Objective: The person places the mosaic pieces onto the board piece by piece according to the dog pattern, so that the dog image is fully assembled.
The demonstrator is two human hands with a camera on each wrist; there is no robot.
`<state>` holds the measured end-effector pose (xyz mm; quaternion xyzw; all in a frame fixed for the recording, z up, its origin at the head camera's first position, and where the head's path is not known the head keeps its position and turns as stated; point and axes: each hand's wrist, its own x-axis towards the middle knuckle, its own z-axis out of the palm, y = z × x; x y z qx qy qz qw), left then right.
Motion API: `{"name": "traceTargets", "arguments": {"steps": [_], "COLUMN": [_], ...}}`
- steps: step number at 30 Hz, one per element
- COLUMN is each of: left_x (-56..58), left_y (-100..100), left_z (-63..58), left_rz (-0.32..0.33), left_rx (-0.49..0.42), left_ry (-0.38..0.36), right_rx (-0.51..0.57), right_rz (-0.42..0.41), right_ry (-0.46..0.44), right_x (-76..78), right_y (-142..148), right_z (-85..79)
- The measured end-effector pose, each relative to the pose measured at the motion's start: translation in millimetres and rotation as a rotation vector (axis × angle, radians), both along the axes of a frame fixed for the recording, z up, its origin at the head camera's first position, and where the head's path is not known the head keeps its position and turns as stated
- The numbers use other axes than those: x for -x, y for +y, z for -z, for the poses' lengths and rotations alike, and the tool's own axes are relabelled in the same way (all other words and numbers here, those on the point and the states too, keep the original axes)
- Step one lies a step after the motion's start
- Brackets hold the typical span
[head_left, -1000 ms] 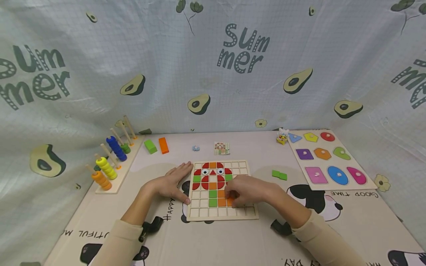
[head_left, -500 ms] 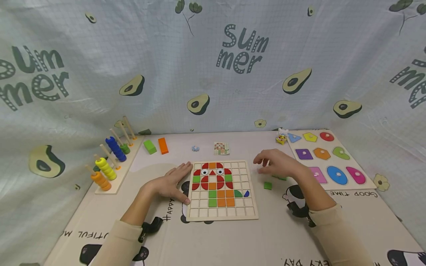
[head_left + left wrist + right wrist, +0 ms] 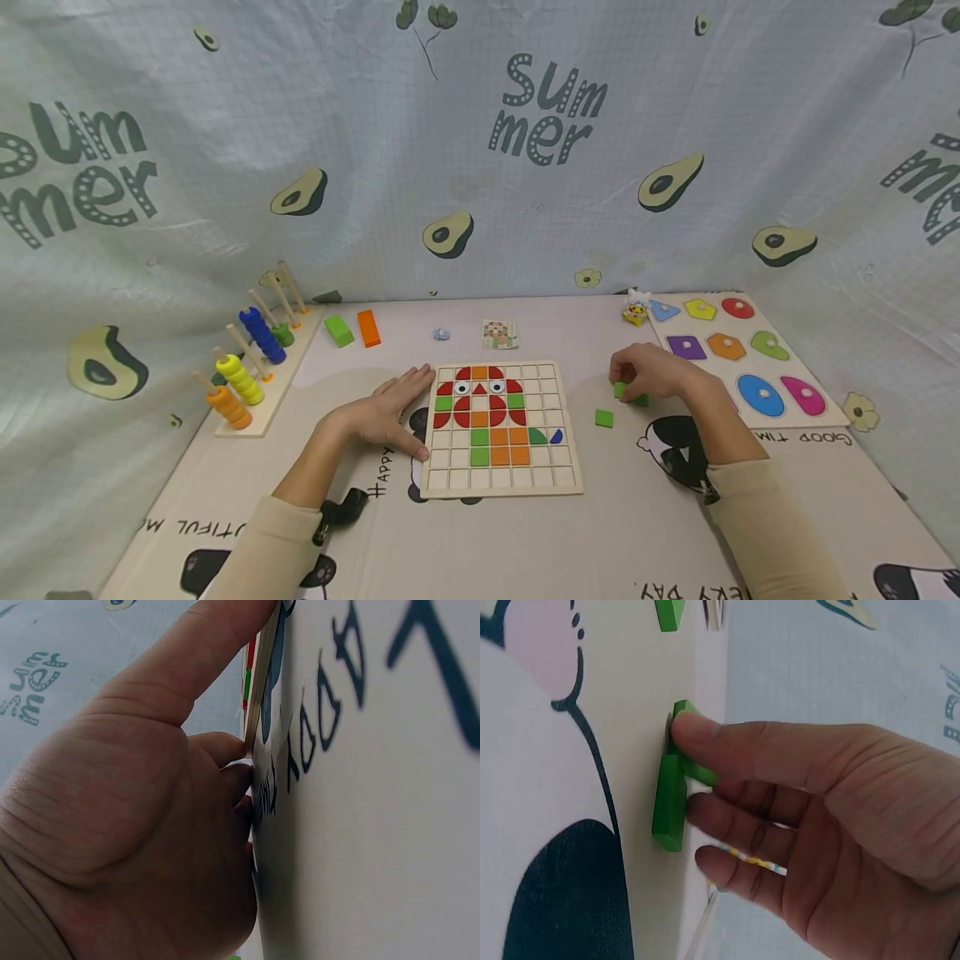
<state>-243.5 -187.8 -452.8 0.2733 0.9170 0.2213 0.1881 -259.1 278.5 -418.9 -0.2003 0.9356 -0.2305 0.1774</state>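
Observation:
A wooden grid board (image 3: 540, 482) lies mid-table, with red, orange, green and blue tiles and two eye tiles set in it. My left hand (image 3: 390, 415) rests at the board's left edge, fingers spread; in the left wrist view the thumb (image 3: 165, 675) lies along that edge. Right of the board, my right hand (image 3: 652, 371) pinches a green square tile (image 3: 699, 774) between thumb and index finger; the fingers partly hide it. Another green tile (image 3: 670, 802) lies just beside the fingertips. A separate green tile (image 3: 603, 418) lies nearer the board.
A peg stand with coloured rings (image 3: 258, 400) stands left. Behind the board are a green block (image 3: 339, 331), an orange block (image 3: 369, 328), a small blue piece (image 3: 441, 334) and a picture card (image 3: 500, 334). A shape-puzzle board (image 3: 738, 371) and a small figurine (image 3: 636, 308) are at right.
My right hand has left the board and moved right to the green tiles. A separate green tile now shows on the table beside the board. My left hand has stayed put.

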Motion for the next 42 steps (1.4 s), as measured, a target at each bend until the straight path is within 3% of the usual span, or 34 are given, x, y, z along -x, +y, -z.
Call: {"name": "traceTargets", "arguments": {"steps": [6,12,18,24,42], "left_x": [0.0,-0.9,-1.3,-1.1,-1.7], "left_y": [-0.1,-0.5,-0.5,-0.9,-0.7], "left_z": [-0.3,-2.2,-1.8,-1.5,-2.0], "left_rz": [-0.001,-0.005,-0.006,-0.008,0.002], "left_rx": [-0.003,-0.009,-0.008,-0.004,-0.002], "left_ry": [-0.002,-0.009,-0.003,-0.001,0.008], "right_rx": [0.084,0.200,0.193,0.151,0.060], "right_rz": [-0.032,-0.172,-0.327,-0.428,-0.409], "right_ry": [0.071,0.063,-0.016,-0.025,-0.014], "right_x": [-1.0,-15.1,-35.8,-45.0,-52.0], "right_y": [-7.6,-47.0,-97.5,-121.3,-130.0], "right_z": [-1.9,-15.1,-14.7,-5.3,-1.1]}}
